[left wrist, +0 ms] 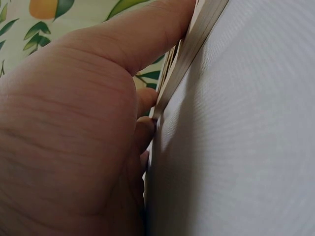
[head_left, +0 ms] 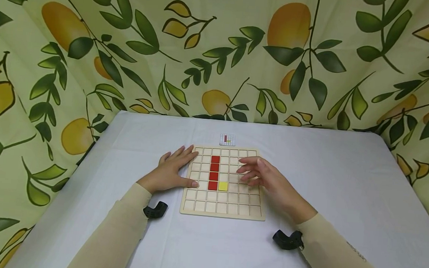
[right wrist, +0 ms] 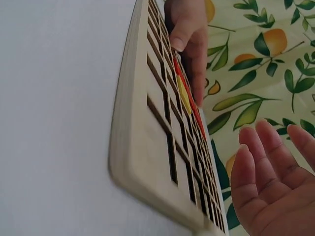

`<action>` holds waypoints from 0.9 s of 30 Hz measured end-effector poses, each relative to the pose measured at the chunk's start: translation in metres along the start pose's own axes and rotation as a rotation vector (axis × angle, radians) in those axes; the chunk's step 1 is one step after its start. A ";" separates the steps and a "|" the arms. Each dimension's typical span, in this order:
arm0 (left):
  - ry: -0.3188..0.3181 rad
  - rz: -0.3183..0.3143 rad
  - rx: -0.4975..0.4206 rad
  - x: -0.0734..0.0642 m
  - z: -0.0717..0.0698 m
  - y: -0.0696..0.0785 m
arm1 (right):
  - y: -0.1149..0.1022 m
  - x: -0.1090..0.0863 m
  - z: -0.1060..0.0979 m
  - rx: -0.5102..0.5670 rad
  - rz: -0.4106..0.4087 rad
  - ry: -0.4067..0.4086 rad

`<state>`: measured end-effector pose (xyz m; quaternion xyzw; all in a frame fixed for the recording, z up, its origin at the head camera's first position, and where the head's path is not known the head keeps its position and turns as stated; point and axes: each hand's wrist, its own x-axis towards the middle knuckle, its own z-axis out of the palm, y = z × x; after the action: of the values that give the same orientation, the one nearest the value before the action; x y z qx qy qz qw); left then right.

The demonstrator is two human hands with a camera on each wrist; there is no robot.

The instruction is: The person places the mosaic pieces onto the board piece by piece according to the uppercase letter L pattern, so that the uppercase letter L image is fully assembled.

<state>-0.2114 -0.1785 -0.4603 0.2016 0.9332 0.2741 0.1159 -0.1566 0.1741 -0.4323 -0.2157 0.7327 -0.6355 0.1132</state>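
Note:
A square wooden grid board (head_left: pixel 223 215) lies flat on the table. Several red square tiles (head_left: pixel 214 167) form one column in its cells, and a single yellow tile (head_left: pixel 223 186) sits right of the lowest red one. My left hand (head_left: pixel 170 170) rests on the board's left edge, thumb and fingers spread; the left wrist view shows its palm (left wrist: pixel 64 132) beside the board's side. Above the board's right part hovers my right hand (head_left: pixel 271 180), its fingers loosely bent. In the right wrist view that hand (right wrist: pixel 275 191) holds nothing and is apart from the board.
Just behind the board lies a small card (head_left: pixel 230 143) printed with a grid and a red and yellow pattern. White cloth (head_left: pixel 329 168) covers the table. A leaf-and-fruit patterned curtain (head_left: pixel 220 58) stands behind it and at the sides. Black wrist devices (head_left: pixel 288 240) sit on both sleeves.

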 end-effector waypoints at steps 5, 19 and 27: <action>-0.001 -0.003 -0.001 0.000 0.000 0.000 | 0.005 -0.012 -0.016 0.026 -0.012 0.006; -0.002 -0.005 0.003 0.000 0.000 -0.002 | 0.017 -0.049 -0.062 -0.030 0.017 0.103; -0.007 -0.010 0.010 0.000 0.000 -0.001 | 0.028 -0.068 -0.084 -0.095 0.002 0.150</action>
<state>-0.2120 -0.1790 -0.4607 0.1987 0.9350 0.2683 0.1197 -0.1382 0.2826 -0.4531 -0.1719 0.7688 -0.6140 0.0486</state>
